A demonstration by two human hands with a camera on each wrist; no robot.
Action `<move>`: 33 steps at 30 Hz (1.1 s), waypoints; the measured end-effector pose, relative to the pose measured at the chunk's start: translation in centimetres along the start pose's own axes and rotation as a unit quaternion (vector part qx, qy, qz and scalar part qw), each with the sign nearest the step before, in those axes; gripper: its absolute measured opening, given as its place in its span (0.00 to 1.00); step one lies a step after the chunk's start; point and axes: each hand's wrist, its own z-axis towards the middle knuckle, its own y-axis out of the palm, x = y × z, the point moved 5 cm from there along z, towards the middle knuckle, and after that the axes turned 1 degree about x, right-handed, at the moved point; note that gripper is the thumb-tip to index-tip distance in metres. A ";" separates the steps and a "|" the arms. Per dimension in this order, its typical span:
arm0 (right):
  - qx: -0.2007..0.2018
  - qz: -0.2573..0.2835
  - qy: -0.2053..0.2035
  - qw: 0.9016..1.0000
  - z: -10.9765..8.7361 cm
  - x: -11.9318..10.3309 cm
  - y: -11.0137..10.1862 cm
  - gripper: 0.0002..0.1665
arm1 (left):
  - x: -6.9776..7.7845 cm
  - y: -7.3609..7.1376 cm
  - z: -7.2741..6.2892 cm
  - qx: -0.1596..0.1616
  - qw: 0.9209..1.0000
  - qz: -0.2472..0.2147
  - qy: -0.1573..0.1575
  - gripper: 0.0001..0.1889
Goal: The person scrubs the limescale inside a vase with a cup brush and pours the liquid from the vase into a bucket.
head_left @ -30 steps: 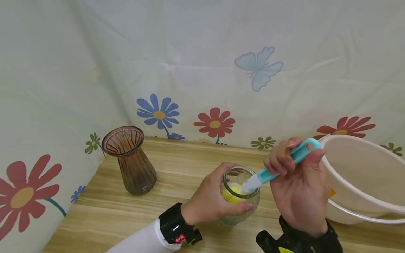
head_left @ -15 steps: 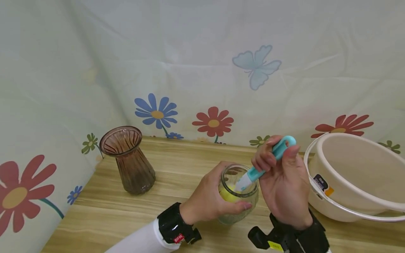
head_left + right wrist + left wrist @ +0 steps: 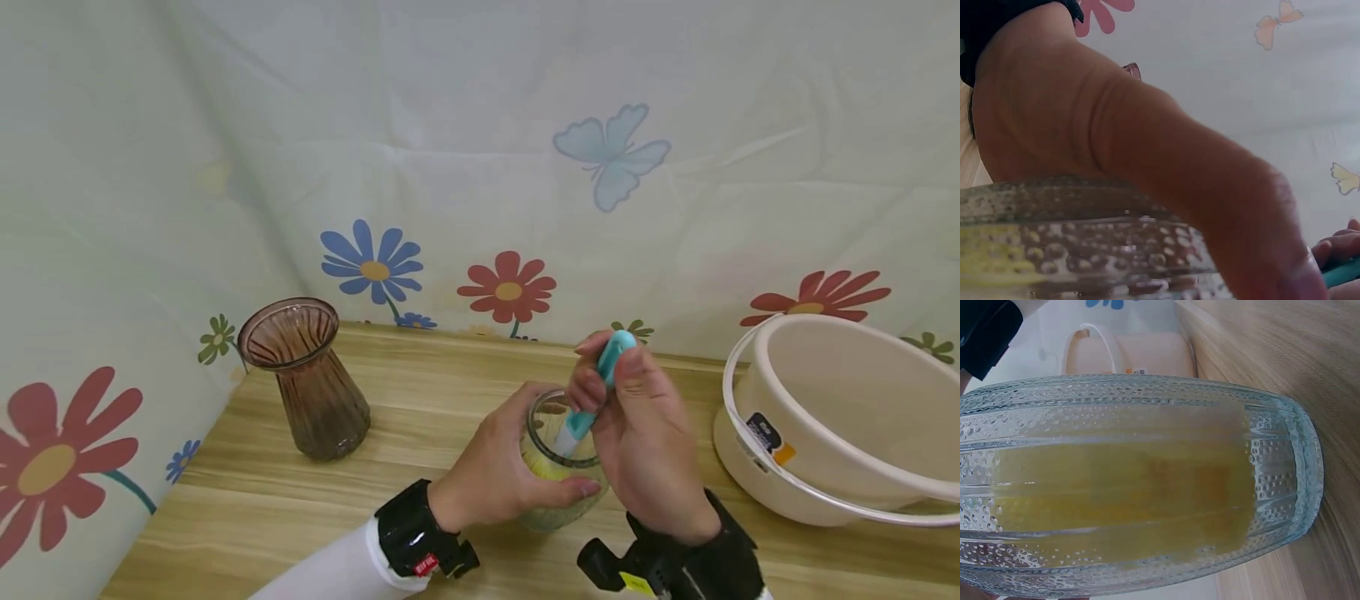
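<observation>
In the head view my left hand [image 3: 491, 467] grips a clear glass jar [image 3: 551, 521], thumb along its near side. My right hand [image 3: 645, 442] holds the turquoise handle [image 3: 617, 354] of a sponge bottle brush, which slants down through the mouth of the jar. The brush's yellow sponge head [image 3: 1129, 494] sits inside, blurred behind the ribbed, bubbled glass in the left wrist view. From the right wrist, the left thumb [image 3: 1172, 144] lies across the jar [image 3: 1129, 250], with right fingers [image 3: 1341, 242] by the handle at the lower corner.
A brown fluted glass vase [image 3: 318, 400] stands on the wooden table [image 3: 420, 367] to the left. On the right is a cream bucket [image 3: 795, 467] with its handle lowered in front. A flower-print curtain [image 3: 465, 167] hangs behind the table.
The right hand has moved left, bringing the brush handle more upright and deeper into the jar. The bucket's label has come into view. The left hand and jar have barely moved.
</observation>
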 end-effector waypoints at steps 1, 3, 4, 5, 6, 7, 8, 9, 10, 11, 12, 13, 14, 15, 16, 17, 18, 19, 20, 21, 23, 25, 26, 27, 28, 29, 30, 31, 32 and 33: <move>-0.001 -0.011 0.008 1.000 0.0 0.0 0.0 0.21 | 0.0 0.0 0.0 -0.001 1.000 0.000 0.000 0.39; -0.004 -0.028 0.021 0.999 -0.1 0.0 0.1 0.21 | 0.0 0.1 0.0 -0.003 1.000 0.002 0.000 0.39; -0.006 -0.034 0.027 0.999 -0.1 0.0 0.1 0.21 | 0.1 0.1 0.0 -0.005 1.000 0.000 0.000 0.39; -0.008 -0.042 0.034 0.999 -0.1 -0.1 0.1 0.21 | 0.1 0.1 0.0 -0.007 1.000 -0.002 -0.002 0.39; -0.010 -0.050 0.041 0.998 -0.2 -0.1 0.1 0.22 | 0.1 0.1 0.0 -0.009 1.000 -0.003 -0.003 0.39; -0.013 -0.056 0.047 0.997 -0.2 -0.1 0.1 0.22 | 0.1 0.1 0.0 -0.010 1.000 -0.004 -0.004 0.39; -0.017 -0.063 0.052 0.997 -0.2 -0.1 0.1 0.22 | 0.1 0.1 0.0 -0.010 1.000 -0.004 -0.006 0.39; -0.020 -0.071 0.056 0.996 -0.3 -0.2 0.1 0.23 | 0.1 0.2 0.0 -0.011 1.000 -0.006 -0.006 0.39; -0.023 -0.077 0.062 0.995 -0.3 -0.1 0.1 0.23 | 0.1 0.2 0.0 -0.012 1.000 -0.006 -0.007 0.39; -0.025 -0.082 0.067 0.994 -0.3 -0.1 0.1 0.23 | 0.1 0.1 0.0 -0.011 1.000 -0.006 -0.008 0.38; -0.028 -0.085 0.070 0.993 -0.3 -0.1 0.1 0.23 | 0.1 0.1 0.0 -0.010 1.000 -0.005 -0.007 0.38; -0.028 -0.086 0.073 0.993 -0.4 0.0 0.1 0.23 | 0.1 0.1 0.0 -0.011 1.000 -0.005 -0.007 0.38; -0.028 -0.083 0.074 0.993 -0.4 0.0 0.1 0.23 | 0.1 0.1 0.0 -0.011 1.000 -0.003 -0.006 0.38; -0.026 -0.075 0.073 0.994 -0.3 0.0 0.1 0.22 | 0.1 0.1 0.0 -0.011 1.000 0.000 -0.006 0.38; -0.026 -0.065 0.070 0.995 -0.3 0.0 0.1 0.22 | 0.1 0.0 0.0 -0.011 1.000 0.001 -0.007 0.39; -0.026 -0.055 0.063 0.996 -0.2 0.0 0.1 0.22 | 0.1 0.0 0.0 -0.011 1.000 0.002 -0.011 0.39; -0.026 -0.044 0.056 0.997 -0.2 -0.1 0.1 0.23 | 0.1 0.0 0.0 -0.012 1.000 0.002 -0.013 0.40; -0.025 -0.033 0.049 0.998 -0.1 -0.1 0.1 0.23 | 0.0 0.0 0.0 -0.013 1.000 0.001 -0.015 0.41; -0.025 -0.022 0.039 0.999 -0.1 -0.2 0.1 0.23 | 0.0 0.0 0.0 -0.013 1.000 0.002 -0.017 0.41; -0.021 -0.017 0.035 0.999 -0.1 -0.2 0.1 0.23 | 0.0 0.0 0.0 -0.014 1.000 0.001 -0.019 0.41; -0.010 -0.015 0.026 1.000 -0.1 -0.4 0.1 0.23 | 0.0 0.0 -0.1 -0.015 1.000 -0.003 -0.024 0.41; 0.002 -0.001 0.013 1.000 0.0 -0.6 0.0 0.23 | 0.0 0.0 -0.1 -0.015 1.000 -0.002 -0.021 0.40; 0.009 0.007 0.003 1.000 0.0 -0.8 0.0 0.23 | 0.1 0.0 0.0 -0.015 1.000 -0.001 -0.020 0.40; 0.016 0.015 -0.007 1.000 0.1 -0.9 -0.1 0.23 | 0.1 0.0 0.0 -0.015 1.000 0.000 -0.020 0.40; 0.017 0.029 -0.022 0.999 0.2 -1.1 -0.2 0.24 | 0.1 0.0 0.0 -0.014 1.000 0.001 -0.019 0.40; 0.016 0.046 -0.037 0.998 0.2 -1.2 -0.3 0.25 | 0.2 0.0 0.0 -0.013 1.000 0.005 -0.016 0.40; 0.014 0.063 -0.051 0.997 0.2 -1.4 -0.3 0.25 | 0.2 0.0 0.0 -0.012 1.000 0.007 -0.016 0.40; 0.014 0.076 -0.064 0.995 0.3 -1.5 -0.4 0.25 | 0.2 0.0 0.0 -0.011 1.000 0.007 -0.017 0.40; 0.015 0.087 -0.075 0.993 0.3 -1.6 -0.5 0.26 | 0.2 0.0 0.0 -0.011 1.000 0.007 -0.019 0.40; 0.014 0.096 -0.084 0.992 0.3 -1.8 -0.6 0.26 | 0.2 0.0 0.0 -0.011 1.000 0.008 -0.021 0.40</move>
